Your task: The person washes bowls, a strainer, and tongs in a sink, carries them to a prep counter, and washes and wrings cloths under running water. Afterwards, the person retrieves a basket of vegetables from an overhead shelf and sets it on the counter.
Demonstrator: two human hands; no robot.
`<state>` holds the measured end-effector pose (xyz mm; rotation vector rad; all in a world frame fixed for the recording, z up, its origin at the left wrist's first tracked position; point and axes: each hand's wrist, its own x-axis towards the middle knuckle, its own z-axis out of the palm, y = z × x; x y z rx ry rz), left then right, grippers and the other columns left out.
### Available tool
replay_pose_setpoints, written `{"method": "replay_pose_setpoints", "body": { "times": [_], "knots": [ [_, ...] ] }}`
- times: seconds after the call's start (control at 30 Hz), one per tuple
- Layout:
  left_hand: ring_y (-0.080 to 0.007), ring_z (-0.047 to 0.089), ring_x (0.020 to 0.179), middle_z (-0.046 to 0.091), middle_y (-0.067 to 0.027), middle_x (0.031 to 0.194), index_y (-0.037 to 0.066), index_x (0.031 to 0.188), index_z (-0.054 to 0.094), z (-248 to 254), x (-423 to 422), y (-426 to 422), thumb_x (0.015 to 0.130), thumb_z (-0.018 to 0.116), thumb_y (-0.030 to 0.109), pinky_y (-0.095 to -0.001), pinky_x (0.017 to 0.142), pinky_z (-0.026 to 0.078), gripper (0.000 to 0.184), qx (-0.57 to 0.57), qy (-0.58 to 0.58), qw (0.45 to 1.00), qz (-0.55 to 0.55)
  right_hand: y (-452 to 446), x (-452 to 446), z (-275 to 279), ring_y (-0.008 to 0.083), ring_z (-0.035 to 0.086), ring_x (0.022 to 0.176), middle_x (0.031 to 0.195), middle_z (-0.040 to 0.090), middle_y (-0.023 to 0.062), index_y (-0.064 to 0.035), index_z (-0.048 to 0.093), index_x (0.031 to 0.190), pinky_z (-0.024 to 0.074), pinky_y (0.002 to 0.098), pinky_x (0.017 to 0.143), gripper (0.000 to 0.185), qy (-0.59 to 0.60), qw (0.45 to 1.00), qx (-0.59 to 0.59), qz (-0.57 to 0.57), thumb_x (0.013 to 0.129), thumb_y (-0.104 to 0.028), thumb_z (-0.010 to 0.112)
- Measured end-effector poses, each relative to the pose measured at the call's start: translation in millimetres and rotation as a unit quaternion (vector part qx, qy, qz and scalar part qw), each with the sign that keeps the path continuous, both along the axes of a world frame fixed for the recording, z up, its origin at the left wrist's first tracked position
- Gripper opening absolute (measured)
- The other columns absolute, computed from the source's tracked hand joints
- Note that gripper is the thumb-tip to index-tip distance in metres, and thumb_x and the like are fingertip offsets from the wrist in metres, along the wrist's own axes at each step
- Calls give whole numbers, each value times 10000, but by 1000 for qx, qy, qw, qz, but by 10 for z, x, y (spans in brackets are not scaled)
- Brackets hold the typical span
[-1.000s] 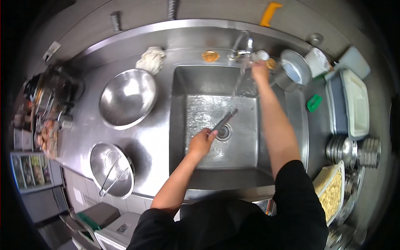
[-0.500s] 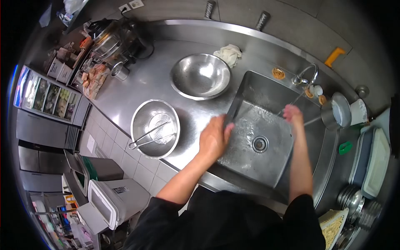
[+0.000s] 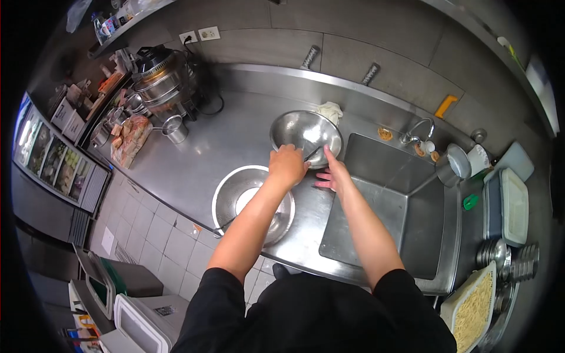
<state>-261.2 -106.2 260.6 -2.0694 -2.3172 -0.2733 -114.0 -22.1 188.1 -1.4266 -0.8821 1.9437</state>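
One slim dark tool (image 3: 314, 153) lies across the near side of the steel bowl (image 3: 293, 127); the left hand (image 3: 286, 167) has its fingers clamped on the near end; the right hand (image 3: 336, 175) holds its fingers apart; probably light, stiff, slippery if wet; best gripped at that near end.

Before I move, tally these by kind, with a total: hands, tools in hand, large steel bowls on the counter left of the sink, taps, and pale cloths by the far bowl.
Hands: 2
Dark tool in hand: 1
Large steel bowls: 2
Tap: 1
Pale cloth: 1
Total: 7
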Motion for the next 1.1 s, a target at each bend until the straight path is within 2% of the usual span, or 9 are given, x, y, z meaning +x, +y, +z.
{"method": "replay_pose_setpoints", "body": {
  "times": [0.13, 0.17, 0.3, 0.47, 0.6, 0.8, 0.87, 0.97, 1.1],
  "knots": [
    [-285, 538, 1113, 609, -123, 1108, 69, 1093, 642, 285, -485, -522, 864, 624, 353, -439, 920, 414, 366, 85, -124, 989, 2, 136, -322, -309, 473, 498, 1140, 1442, 258, 279, 8, 311, 1400, 538, 573, 772, 898, 28, 997, 27, -62, 772, -476, 734],
    [-296, 530, 1134, 609, -135, 1129, 66, 1110, 639, 319, -670, -678, 867, 625, 354, -439, 937, 407, 377, 128, -158, 979, 14, 181, -357, -386, 452, 569, 1050, 1306, 421, 304, 67, 393, 1294, 557, 554, 754, 618, 41, 994, 22, -100, 850, -275, 655],
    [-304, 609, 982, 642, -167, 1027, 36, 1105, 637, 249, -1259, -1255, 872, 636, 320, -401, 841, 473, 368, 141, -233, 959, 79, 287, -264, -567, 423, 653, 864, 1022, 594, 283, 129, 410, 1202, 584, 546, 682, 403, 12, 993, 30, -111, 858, -68, 482],
    [-288, 658, 888, 672, -176, 957, 25, 1083, 642, 222, -855, -1423, 888, 630, 298, -376, 776, 512, 336, 105, -321, 939, 65, 294, 116, -399, 389, 662, 834, 1011, 597, 262, 97, 427, 1183, 587, 518, 664, 413, -45, 996, 68, -38, 833, -96, 534],
    [-312, 635, 953, 675, -149, 1014, 56, 1009, 680, -131, -227, -985, 860, 631, 277, -445, 879, 443, 271, 166, -221, 959, -59, 356, 389, -265, 301, 649, 678, 902, 615, 159, 25, 401, 1221, 589, 482, 625, 494, -95, 992, 78, -3, 790, -92, 612],
    [-353, 621, 1017, 657, -183, 1071, 48, 1092, 629, -366, 601, -86, 848, 515, 160, -487, 941, 413, 291, -92, -154, 983, -46, 596, 704, -510, 233, 596, 606, 847, 597, 145, -26, 290, 1374, 516, 397, 460, 665, -177, 968, 155, 84, 809, -97, 633],
    [-373, 619, 999, 651, -200, 1076, 52, 1109, 616, -653, 681, 235, 892, 470, 213, -473, 895, 447, 307, -100, -209, 970, -72, 384, 767, -303, 254, 612, 656, 900, 604, 145, -45, 467, 1184, 519, 401, 479, 453, -189, 966, 164, 59, 827, -224, 680],
    [-384, 611, 1009, 643, -210, 1098, 50, 1149, 604, -952, 823, 524, 884, 466, 204, -456, 848, 474, 336, -95, -236, 961, -104, 155, 817, 40, 219, 596, 656, 911, 606, 119, -43, 455, 1201, 513, 370, 485, 603, -137, 985, 91, 43, 789, -361, 758],
    [-394, 609, 998, 638, -216, 1094, 64, 1245, 545, -880, 846, 476, 874, 488, 196, -454, 849, 470, 398, -100, -237, 949, -182, 336, 955, -157, 160, 549, 589, 871, 554, 89, -21, 438, 1154, 523, 359, 493, 609, -79, 987, 52, 132, 757, -310, 798]
  ]
}}
